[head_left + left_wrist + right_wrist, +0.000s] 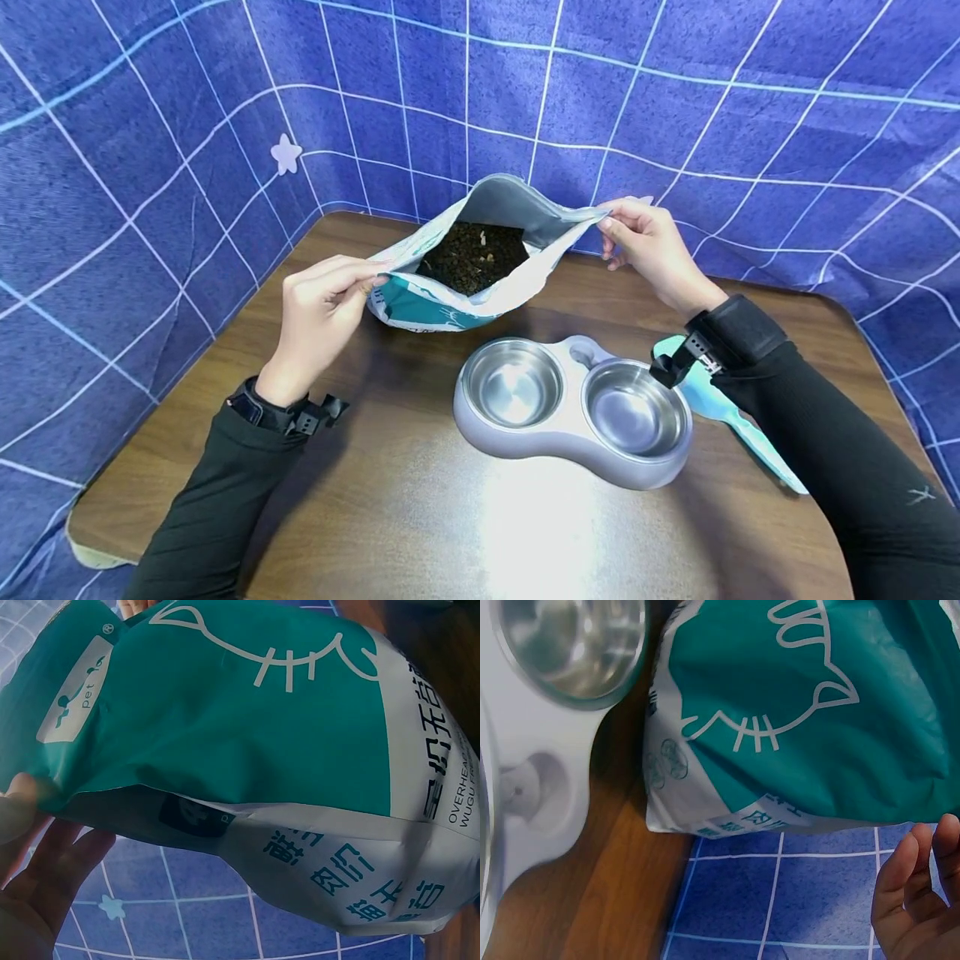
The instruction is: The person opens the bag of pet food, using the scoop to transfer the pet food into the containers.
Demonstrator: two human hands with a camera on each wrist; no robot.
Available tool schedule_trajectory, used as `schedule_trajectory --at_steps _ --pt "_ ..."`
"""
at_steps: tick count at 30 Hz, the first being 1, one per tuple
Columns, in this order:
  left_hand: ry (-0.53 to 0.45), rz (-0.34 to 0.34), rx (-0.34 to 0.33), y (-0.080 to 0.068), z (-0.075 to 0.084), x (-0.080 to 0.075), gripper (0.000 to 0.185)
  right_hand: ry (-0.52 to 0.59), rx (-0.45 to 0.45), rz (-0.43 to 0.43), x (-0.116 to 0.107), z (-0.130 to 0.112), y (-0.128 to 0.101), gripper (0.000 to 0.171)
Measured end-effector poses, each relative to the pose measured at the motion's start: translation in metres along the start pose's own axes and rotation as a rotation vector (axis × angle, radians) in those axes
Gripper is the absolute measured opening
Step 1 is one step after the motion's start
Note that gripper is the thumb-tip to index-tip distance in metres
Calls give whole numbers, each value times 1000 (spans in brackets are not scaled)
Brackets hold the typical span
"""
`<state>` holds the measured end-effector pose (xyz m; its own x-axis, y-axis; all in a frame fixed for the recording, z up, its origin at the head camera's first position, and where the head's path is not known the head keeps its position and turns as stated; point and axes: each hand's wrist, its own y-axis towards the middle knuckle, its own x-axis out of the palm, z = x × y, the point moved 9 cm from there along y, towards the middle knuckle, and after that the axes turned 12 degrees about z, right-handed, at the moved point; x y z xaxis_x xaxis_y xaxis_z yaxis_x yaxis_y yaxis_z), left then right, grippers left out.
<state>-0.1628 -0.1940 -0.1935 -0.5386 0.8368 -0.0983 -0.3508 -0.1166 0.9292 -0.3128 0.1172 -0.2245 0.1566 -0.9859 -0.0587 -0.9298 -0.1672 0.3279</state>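
A teal-and-white pet food bag [480, 258] stands on the brown table [420, 517] with its mouth pulled wide, dark kibble [472, 254] showing inside. My left hand [326, 304] pinches the bag's left rim and my right hand [645, 242] pinches the right rim. The left wrist view shows the bag [247, 727] close up with my left hand's fingers [52, 862] at its edge. In the right wrist view the bag [810, 712] fills the top, my right hand's fingers [919, 892] lying below it. A grey double feeder [573, 412] with two steel bowls sits in front of the bag.
A light blue scoop [720, 408] lies on the table right of the feeder, partly under my right forearm. A blue grid-patterned cloth [150, 167] walls in the table on the back and sides. The feeder [547, 750] lies close beside the bag's base.
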Motion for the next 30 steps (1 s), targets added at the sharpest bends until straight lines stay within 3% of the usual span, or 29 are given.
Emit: schedule_trajectory --at_steps 12,30 --pt "-7 -45 39 -13 11 0 20 -192 -113 -22 -8 1 -14 17" --pt "-31 -113 74 -28 18 5 26 -246 -87 -32 -15 5 -33 15"
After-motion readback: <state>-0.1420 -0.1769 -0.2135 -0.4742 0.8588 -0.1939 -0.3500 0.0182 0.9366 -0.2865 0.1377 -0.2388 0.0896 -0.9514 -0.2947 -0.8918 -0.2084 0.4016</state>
